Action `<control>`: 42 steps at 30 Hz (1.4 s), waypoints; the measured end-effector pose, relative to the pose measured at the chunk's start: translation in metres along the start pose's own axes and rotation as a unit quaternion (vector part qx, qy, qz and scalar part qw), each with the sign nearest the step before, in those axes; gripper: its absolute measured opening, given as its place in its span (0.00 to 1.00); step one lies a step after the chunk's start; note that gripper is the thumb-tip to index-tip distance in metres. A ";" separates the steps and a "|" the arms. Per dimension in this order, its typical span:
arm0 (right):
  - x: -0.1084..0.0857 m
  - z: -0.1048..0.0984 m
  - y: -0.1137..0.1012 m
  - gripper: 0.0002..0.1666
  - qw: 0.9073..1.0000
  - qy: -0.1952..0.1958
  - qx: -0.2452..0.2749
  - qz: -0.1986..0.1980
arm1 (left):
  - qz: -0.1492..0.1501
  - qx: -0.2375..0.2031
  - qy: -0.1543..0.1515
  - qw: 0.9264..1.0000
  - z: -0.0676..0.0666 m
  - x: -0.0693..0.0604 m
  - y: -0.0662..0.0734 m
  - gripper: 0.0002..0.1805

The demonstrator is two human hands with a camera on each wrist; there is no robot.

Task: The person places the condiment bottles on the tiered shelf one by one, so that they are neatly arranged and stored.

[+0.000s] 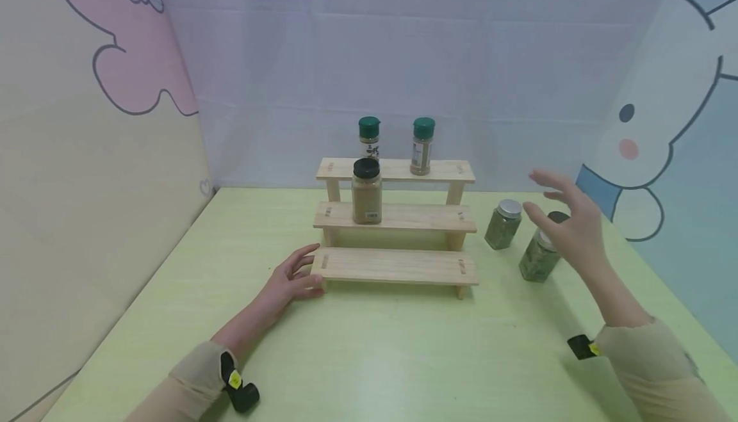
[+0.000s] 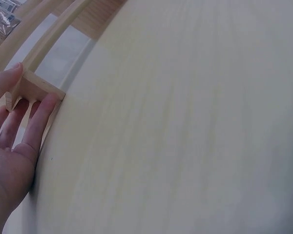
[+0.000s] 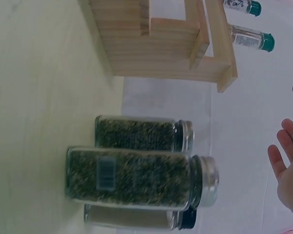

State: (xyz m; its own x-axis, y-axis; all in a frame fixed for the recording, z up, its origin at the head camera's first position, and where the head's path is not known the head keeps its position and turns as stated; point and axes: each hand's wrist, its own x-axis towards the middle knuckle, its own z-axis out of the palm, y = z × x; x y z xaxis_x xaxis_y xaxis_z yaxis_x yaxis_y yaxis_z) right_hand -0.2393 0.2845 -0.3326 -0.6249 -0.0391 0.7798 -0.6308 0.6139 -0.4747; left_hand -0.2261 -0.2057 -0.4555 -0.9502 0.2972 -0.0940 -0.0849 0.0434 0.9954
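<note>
Clock directions are from the middle of the rack, as the head camera sees it. The left hand [image 1: 291, 281] is at 8 o'clock, lightly pinching the left end of the bottom step of the wooden rack [image 1: 398, 265], thumb and fingers spread across it. The left wrist cam really shows the thumb and fingertips touching the wood; from the head it's harder to make out. The right hand [image 1: 576, 230] is up at 3 o'clock, fingers loosely apart, holding nothing.

The rack stands mid-worktop [image 1: 369, 358]. Right of it, the far herb jar [image 1: 503, 230] is at 3 o'clock and the near herb jar [image 1: 537, 263] about half past three, both silver-lidded with dried green bits inside. Head view gives mostly just the cap of the pale jar [image 3: 132, 217] behind the hand; the right wrist cam shows its pale contents, plus a barcode on the near herb jar.

On the rack, the brown powder jar [image 1: 366, 198], black lid, is on the middle step at 10. Up top are two green-capped shakers, the left shaker [image 1: 369, 129] at 11, partly hidden, and the right shaker [image 1: 422, 153] at 1, with brownish stuff inside.
</note>
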 end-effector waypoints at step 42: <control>-0.051 -0.052 0.059 0.29 0.967 -0.197 -0.155 0.045 | 0.001 -0.012 0.002 1.000 0.000 0.001 0.000 0.40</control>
State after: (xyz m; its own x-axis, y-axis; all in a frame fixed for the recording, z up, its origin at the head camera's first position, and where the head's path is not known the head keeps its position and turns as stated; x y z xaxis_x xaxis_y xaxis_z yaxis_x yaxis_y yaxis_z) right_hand -0.2206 0.3633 -0.3794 -0.8366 -0.2340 0.4953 -0.4348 0.8337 -0.3406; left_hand -0.2274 -0.2052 -0.4561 -0.9518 0.2926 -0.0923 -0.0903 0.0203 0.9957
